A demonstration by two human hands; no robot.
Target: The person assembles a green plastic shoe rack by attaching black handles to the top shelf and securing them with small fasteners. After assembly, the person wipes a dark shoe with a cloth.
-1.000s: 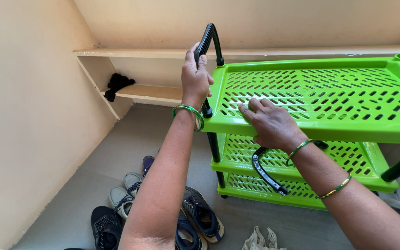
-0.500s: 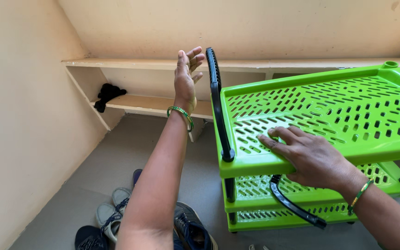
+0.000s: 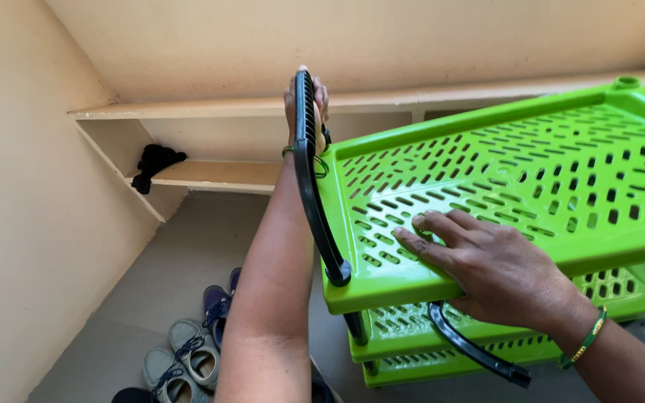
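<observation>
Wrapped around the top of the black side handle (image 3: 309, 160), my left hand (image 3: 307, 101) has its grip clamped on that curved bar, fingers curled over its upper end at the far corner of the rack. The bar arcs down from there and plugs into a black socket at the near corner of the top tray. A green bangle (image 3: 315, 160) sits on that wrist, right against the tray's corner.

My right hand (image 3: 490, 265) lies flat on the green plastic rack (image 3: 531, 179), palm down, fingers spread apart and open on the slotted top tray near its front edge; it grips nothing, only presses on the surface. A green and gold bangle (image 3: 586, 339) circles that wrist.

The rack stands on the floor just in front of me, tilted in my view, with two more green trays stacked below the top one. A second black handle (image 3: 472, 347) hangs loose beside the middle tray, under my right wrist.

Down to my left, several shoes (image 3: 188, 351) lie on the grey floor (image 3: 188, 246). Further back, a dark cloth (image 3: 154, 164) sits on a low wall shelf (image 3: 210, 175).
</observation>
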